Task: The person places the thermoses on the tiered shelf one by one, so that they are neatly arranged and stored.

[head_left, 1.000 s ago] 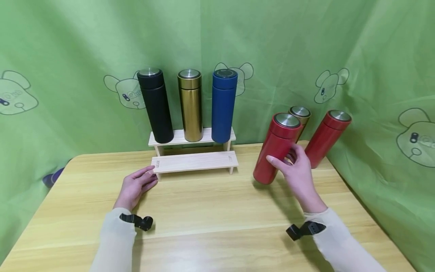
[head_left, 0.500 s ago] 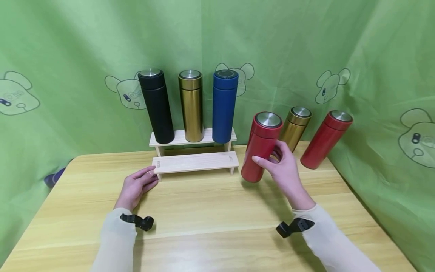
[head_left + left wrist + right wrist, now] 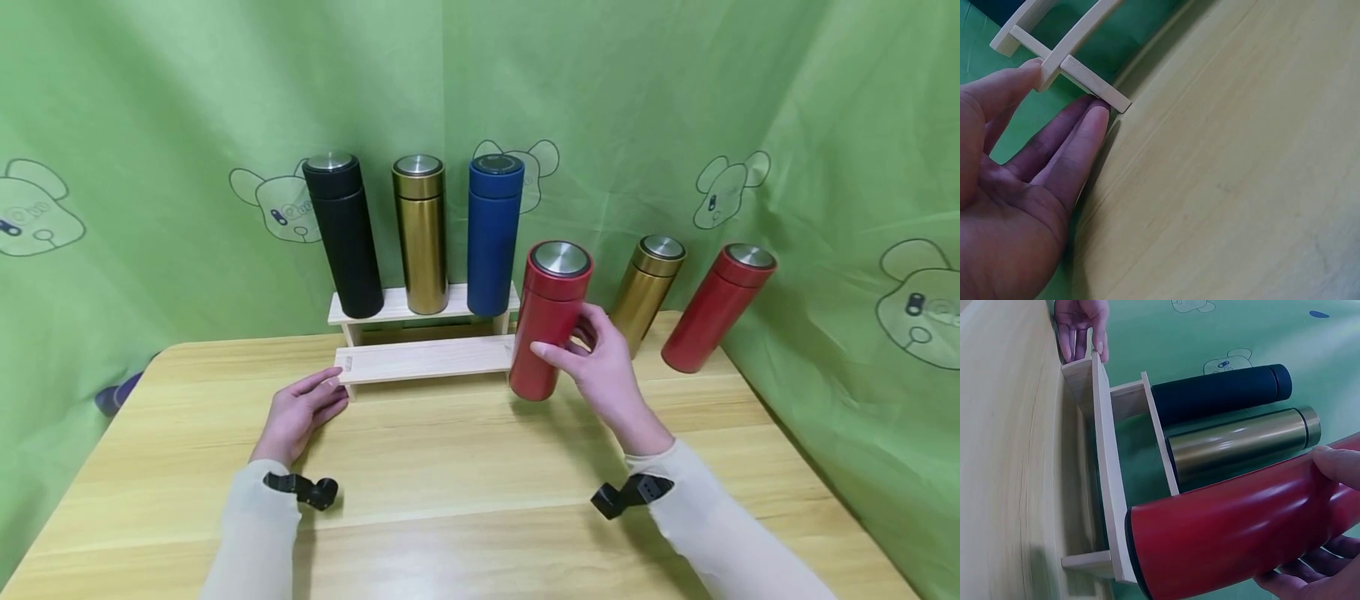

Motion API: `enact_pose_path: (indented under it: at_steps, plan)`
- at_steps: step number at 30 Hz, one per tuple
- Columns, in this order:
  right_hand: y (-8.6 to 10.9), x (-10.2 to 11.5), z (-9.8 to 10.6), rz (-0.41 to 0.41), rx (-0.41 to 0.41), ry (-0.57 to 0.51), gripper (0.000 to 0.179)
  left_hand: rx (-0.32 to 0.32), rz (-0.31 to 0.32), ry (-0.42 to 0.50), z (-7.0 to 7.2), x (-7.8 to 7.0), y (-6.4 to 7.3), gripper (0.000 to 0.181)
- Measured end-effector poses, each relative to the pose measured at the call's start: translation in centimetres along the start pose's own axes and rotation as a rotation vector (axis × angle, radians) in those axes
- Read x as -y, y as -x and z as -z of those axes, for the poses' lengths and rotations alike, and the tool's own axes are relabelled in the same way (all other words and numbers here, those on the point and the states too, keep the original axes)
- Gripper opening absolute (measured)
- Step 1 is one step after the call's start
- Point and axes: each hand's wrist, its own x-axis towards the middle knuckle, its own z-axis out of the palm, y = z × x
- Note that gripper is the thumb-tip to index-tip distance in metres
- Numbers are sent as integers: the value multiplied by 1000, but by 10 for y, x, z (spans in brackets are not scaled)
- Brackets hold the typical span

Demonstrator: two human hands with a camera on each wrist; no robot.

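My right hand (image 3: 603,367) grips a red thermos bottle (image 3: 551,321), thumb on one side and fingers round the other. The bottle is off the table, tilted slightly, with its base in front of the right end of the lower step (image 3: 423,360) of a pale wooden two-step stand. In the right wrist view the red bottle (image 3: 1241,525) overlaps that end; contact cannot be told. My left hand (image 3: 300,412) touches the stand's left end with fairly straight fingers. A black bottle (image 3: 345,242), a gold bottle (image 3: 422,242) and a blue bottle (image 3: 493,242) stand on the upper step.
A second gold bottle (image 3: 647,292) and another red bottle (image 3: 716,312) stand at the table's back right. Green cloth (image 3: 600,83) hangs behind and beside the wooden table (image 3: 450,483). A purple object (image 3: 120,393) shows beyond the left edge.
My right hand has carried the red bottle left, from in front of the second gold bottle to the stand's right end. The left hand stays in place.
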Motion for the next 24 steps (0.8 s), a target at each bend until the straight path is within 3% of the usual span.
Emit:
enact_pose_path:
  at_steps: [13, 24]
  plan:
    - [-9, 12, -22, -36, 77, -59, 71, 14, -6, -3, 0, -1, 0, 46]
    - [-15, 22, -55, 1, 147, -126, 68, -2, 1, 18, 0, 0, 0, 43]
